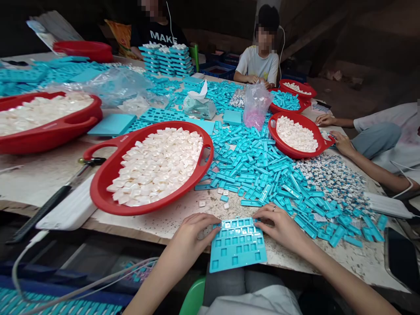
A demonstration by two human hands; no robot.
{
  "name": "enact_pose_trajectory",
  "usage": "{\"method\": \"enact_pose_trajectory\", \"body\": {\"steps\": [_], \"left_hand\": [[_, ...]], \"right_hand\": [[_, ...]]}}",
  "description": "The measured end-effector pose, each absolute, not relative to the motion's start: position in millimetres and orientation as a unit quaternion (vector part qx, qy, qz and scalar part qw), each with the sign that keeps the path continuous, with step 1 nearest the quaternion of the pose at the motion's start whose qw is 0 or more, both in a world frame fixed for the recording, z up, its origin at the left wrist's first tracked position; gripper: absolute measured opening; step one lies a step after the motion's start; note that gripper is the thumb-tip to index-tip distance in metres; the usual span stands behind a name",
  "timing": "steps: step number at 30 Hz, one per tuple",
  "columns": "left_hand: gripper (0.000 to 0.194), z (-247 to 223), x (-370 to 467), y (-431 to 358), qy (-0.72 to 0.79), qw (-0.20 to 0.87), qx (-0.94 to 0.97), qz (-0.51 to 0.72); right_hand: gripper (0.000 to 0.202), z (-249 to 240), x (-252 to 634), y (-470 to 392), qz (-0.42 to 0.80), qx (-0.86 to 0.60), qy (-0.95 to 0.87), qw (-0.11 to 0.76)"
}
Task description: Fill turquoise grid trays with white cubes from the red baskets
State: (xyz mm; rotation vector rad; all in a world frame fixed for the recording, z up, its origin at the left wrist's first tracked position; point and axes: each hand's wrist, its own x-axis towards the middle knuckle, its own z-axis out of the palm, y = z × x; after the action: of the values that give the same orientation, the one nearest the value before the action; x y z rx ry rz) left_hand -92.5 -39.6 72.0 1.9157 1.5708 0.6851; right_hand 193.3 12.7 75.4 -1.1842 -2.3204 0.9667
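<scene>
A flat light-blue plastic panel [229, 256] with rows of square recesses is held at the table's front edge, its near end out over my lap. My left hand [197, 229] grips its far left corner between thumb and fingers. On the far right corner, my right hand [278, 221] pinches the panel likewise; a ring is on one finger. A few small white square pieces [202, 203] and a blue one [224, 198] lie just beyond the panel. Close past my right hand spreads a heap of loose blue rectangular parts [252, 162].
Red baskets hold white pieces: one in front [151, 210], others at left [65, 127] and right [295, 153]. A hammer [55, 205] and white power bank [70, 208] lie left, a phone [402, 258] right. Co-workers sit around; one's hands [341, 142] are by the right basket.
</scene>
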Motion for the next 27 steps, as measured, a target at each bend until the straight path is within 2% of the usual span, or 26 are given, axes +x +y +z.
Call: {"method": "enact_pose_trajectory", "body": {"steps": [19, 24, 27], "left_hand": [[0.028, 69.2, -92.5, -38.8, 0.576, 0.277, 0.718, 0.275], [0.031, 63.3, -97.5, -40.3, 0.574, 0.257, 0.729, 0.269], [0.036, 70.0, -96.4, -36.2, 0.576, 0.237, 0.74, 0.255]], "right_hand": [[0.013, 76.6, 188.9, 9.1, 0.367, -0.457, -0.786, 0.196], [0.033, 68.6, 193.6, -9.0, 0.37, -0.469, -0.761, 0.255], [0.03, 67.9, 200.0, -16.4, 0.351, -0.501, -0.731, 0.303]]}}
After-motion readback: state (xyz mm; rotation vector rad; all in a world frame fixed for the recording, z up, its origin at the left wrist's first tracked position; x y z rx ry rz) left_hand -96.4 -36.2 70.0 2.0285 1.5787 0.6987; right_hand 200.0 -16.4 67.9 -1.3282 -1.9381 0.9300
